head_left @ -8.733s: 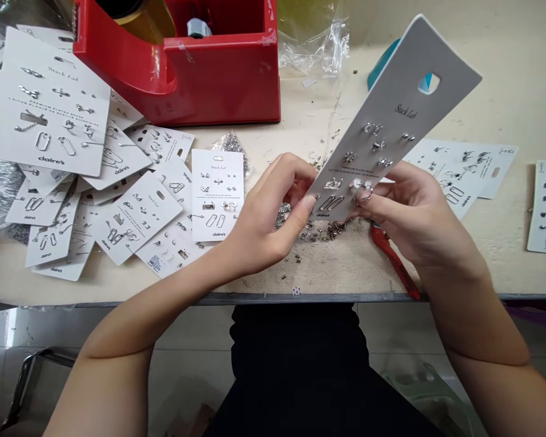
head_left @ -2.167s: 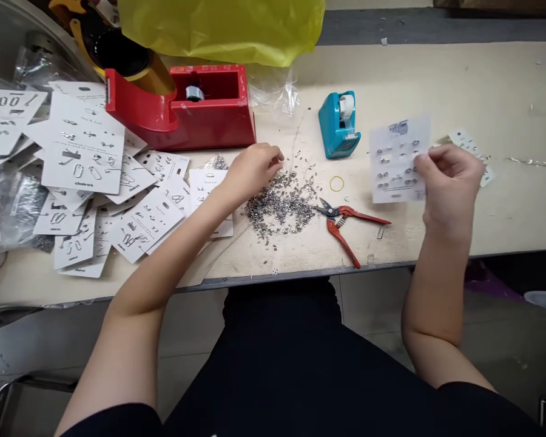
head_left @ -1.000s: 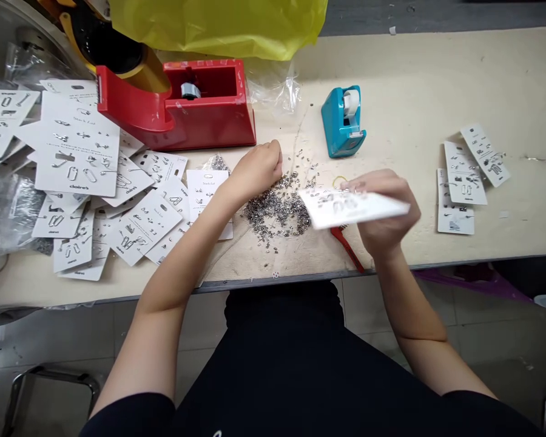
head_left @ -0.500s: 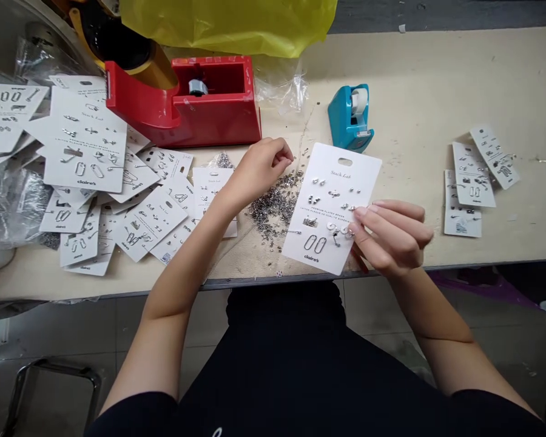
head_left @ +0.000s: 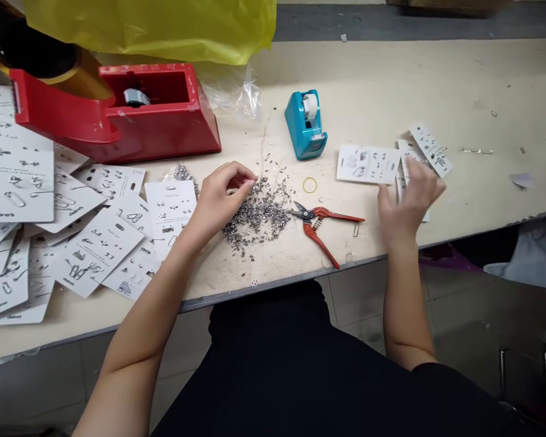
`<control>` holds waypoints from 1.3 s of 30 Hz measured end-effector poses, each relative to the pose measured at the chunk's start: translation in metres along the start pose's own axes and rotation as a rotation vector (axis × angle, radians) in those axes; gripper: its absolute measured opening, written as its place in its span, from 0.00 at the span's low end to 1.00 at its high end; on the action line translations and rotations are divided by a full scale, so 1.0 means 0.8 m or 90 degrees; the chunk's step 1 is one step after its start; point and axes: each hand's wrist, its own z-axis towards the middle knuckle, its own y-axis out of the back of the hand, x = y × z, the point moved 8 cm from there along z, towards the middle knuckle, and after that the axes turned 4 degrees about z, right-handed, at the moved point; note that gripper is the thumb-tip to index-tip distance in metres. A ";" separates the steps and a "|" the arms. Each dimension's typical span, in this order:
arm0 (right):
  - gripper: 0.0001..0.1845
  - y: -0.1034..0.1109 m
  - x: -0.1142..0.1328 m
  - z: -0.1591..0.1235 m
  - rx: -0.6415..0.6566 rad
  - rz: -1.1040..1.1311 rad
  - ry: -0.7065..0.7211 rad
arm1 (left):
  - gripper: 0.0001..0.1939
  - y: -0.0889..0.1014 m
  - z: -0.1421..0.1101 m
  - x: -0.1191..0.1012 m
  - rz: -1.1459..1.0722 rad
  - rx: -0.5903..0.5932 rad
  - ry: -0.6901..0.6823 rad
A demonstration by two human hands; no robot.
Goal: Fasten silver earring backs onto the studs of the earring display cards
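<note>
The "claire's" cards (head_left: 18,206) lie at left, with a "Stack Lab" card (head_left: 170,209) among them. The left hand (head_left: 221,197), fingers together, sits at the heap of silver pieces (head_left: 257,215); the right hand (head_left: 409,194), fingers apart and empty, hovers by more cards (head_left: 368,164).

Free room on the counter (head_left: 437,79)'s far right
Past the right hand (head_left: 409,197), the way to the right edge runs open; leftward the white cards (head_left: 368,164), red-handled snips (head_left: 321,227) and spill of metal pieces (head_left: 257,212) stand in the way, with the blue tape dispenser (head_left: 306,124) behind them and the red tape dispenser (head_left: 164,121) farther left.
</note>
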 end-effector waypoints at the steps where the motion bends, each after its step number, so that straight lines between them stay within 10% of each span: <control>1: 0.39 0.009 -0.023 -0.008 -0.019 -0.006 -0.076 | 0.02 0.000 -0.001 -0.001 0.001 0.000 -0.002; 7: 0.55 0.021 -0.099 -0.052 -0.037 0.008 -0.249 | 0.03 0.000 -0.002 -0.004 -0.032 0.002 -0.001; 18: 0.50 0.045 -0.044 -0.069 -0.125 -0.052 -0.029 | 0.08 0.008 0.005 0.019 -0.048 -0.026 0.034; 28: 0.48 0.033 -0.057 -0.059 -0.035 -0.022 -0.092 | 0.07 0.011 0.004 0.017 -0.057 -0.049 0.030; 34: 0.22 0.011 0.067 -0.043 0.009 0.159 0.097 | 0.07 -0.015 -0.010 -0.003 -0.091 0.007 -0.031; 39: 0.08 -0.056 0.198 -0.034 0.265 0.264 0.247 | 0.01 -0.039 -0.025 -0.024 -0.073 0.067 -0.081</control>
